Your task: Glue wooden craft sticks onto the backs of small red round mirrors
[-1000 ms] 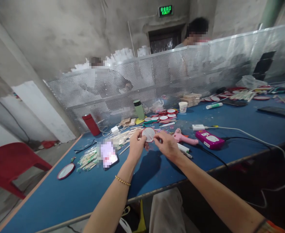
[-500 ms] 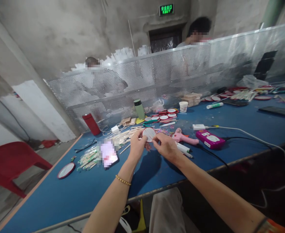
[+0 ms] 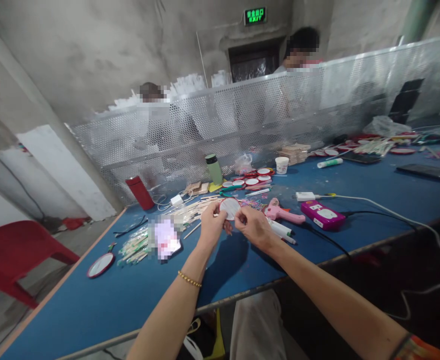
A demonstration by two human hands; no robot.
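Observation:
Both hands meet above the blue table (image 3: 103,300). My left hand (image 3: 211,226) grips the left rim of a small round red-rimmed mirror (image 3: 229,207), held upright with its pale face toward me. The fingertips of my right hand (image 3: 253,226) pinch at the mirror's lower right edge. A gold bead bracelet (image 3: 189,279) circles my left wrist. Just right of my hands lie a pink glue gun (image 3: 280,212) and white marker pens (image 3: 282,231).
A phone (image 3: 165,242), wooden sticks (image 3: 190,210) and another round mirror (image 3: 100,264) lie to the left. A pink power strip (image 3: 322,215) with cables sits right. More mirrors (image 3: 252,180), a green bottle (image 3: 214,169), a red flask (image 3: 140,192) and a perforated metal divider (image 3: 280,105) stand behind, with two people beyond it. A red chair (image 3: 17,255) is left.
My right hand's fingers have crept a little left along the mirror's lower edge. The left hand keeps its grip in the same place.

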